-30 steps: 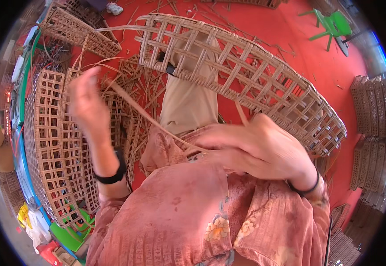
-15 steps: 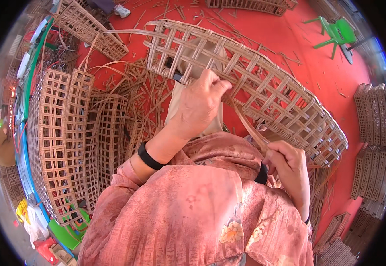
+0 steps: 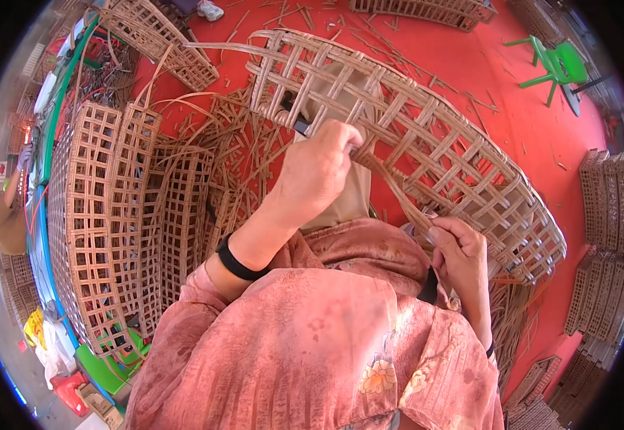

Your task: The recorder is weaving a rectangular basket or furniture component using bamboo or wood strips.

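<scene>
A long openwork wicker basket, woven from brown rattan-like strips, lies slantwise in front of me across my lap. My left hand is closed at its near edge, pinching a flat brown strip beside the weave; its fingertips are partly hidden. Lower and to the right, my right hand grips the same strip between thumb and fingers. Between the two hands the strip runs fairly straight and looks taut. Another long strip end sticks out leftward from the basket's far left corner.
Several similar woven baskets stand at my left, beside a blue-and-green-edged table. Loose strips litter the red floor. A green stool is at far right, near basket stacks. Another person shows at far left.
My left hand has shifted slightly away from the basket's weave, toward the lower left. My right hand keeps its grip on the strip. The whole view has moved a little.
</scene>
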A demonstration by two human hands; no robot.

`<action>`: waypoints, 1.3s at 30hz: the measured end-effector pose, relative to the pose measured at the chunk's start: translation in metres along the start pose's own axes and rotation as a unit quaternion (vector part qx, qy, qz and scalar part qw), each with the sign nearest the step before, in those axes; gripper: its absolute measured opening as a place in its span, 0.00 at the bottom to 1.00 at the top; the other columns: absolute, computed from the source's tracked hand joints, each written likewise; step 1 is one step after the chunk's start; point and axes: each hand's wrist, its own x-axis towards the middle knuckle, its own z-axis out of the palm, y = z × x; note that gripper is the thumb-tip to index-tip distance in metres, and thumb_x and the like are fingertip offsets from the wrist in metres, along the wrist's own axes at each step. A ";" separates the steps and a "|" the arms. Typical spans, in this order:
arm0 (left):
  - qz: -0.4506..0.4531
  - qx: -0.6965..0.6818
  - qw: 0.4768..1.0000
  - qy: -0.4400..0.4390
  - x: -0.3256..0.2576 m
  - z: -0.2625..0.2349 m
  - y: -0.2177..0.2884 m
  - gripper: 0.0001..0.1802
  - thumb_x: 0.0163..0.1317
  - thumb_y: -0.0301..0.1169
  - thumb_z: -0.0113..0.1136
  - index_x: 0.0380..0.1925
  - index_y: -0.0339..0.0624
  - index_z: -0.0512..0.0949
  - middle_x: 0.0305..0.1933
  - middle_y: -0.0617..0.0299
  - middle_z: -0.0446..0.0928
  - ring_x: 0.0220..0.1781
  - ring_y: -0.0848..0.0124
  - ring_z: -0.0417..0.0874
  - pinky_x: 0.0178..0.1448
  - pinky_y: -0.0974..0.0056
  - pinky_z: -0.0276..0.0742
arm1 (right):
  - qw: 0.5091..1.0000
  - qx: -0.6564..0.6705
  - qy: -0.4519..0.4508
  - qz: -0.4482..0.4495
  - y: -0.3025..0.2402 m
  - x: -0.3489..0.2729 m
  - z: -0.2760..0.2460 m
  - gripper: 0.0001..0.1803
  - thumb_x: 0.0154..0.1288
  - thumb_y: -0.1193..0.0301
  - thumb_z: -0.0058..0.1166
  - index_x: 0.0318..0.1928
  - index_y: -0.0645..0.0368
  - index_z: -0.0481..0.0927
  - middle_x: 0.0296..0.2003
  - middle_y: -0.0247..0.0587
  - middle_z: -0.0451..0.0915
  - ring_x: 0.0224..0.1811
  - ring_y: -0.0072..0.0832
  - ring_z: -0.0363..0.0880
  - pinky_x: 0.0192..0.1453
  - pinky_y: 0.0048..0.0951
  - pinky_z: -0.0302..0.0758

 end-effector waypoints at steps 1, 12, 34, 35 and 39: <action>-0.027 0.004 0.999 0.024 -0.002 -0.003 -0.002 0.11 0.64 0.16 0.58 0.44 0.40 0.75 0.38 0.52 0.81 0.38 0.55 0.85 0.41 0.59 0.80 | 1.000 -0.002 -0.007 -0.016 -0.005 0.002 0.003 0.10 0.73 0.71 0.55 0.43 0.66 0.84 0.16 0.33 0.76 0.16 0.15 0.72 0.21 0.21 0.68; -0.026 0.127 0.984 0.121 0.004 -0.006 -0.019 0.10 0.57 0.19 0.66 0.38 0.46 0.85 0.37 0.60 0.76 0.34 0.63 0.83 0.36 0.61 0.78 | 0.992 -0.056 -0.028 -0.106 -0.033 0.023 0.016 0.09 0.72 0.73 0.58 0.46 0.65 0.85 0.18 0.34 0.74 0.19 0.15 0.71 0.25 0.23 0.69; -0.107 -0.031 0.993 0.049 0.010 -0.048 -0.047 0.09 0.64 0.16 0.58 0.43 0.38 0.76 0.36 0.60 0.82 0.36 0.70 0.85 0.42 0.65 0.80 | 0.967 -0.174 0.029 -0.184 -0.043 0.051 0.038 0.09 0.70 0.68 0.59 0.40 0.63 0.83 0.24 0.49 0.80 0.24 0.40 0.81 0.32 0.34 0.75; -0.120 -0.024 0.990 0.067 0.010 -0.050 -0.049 0.08 0.64 0.16 0.59 0.42 0.38 0.77 0.35 0.62 0.81 0.34 0.73 0.82 0.41 0.67 0.78 | 0.967 -0.172 0.029 -0.185 -0.045 0.052 0.040 0.09 0.70 0.68 0.59 0.40 0.63 0.83 0.24 0.49 0.80 0.24 0.40 0.81 0.32 0.34 0.75; -0.110 -0.005 0.985 0.134 0.011 -0.049 -0.057 0.08 0.62 0.16 0.64 0.39 0.38 0.80 0.32 0.64 0.79 0.31 0.76 0.75 0.37 0.70 0.74 | 0.962 -0.168 0.043 -0.212 -0.053 0.054 0.045 0.10 0.70 0.68 0.59 0.41 0.63 0.83 0.25 0.50 0.82 0.27 0.42 0.83 0.33 0.35 0.76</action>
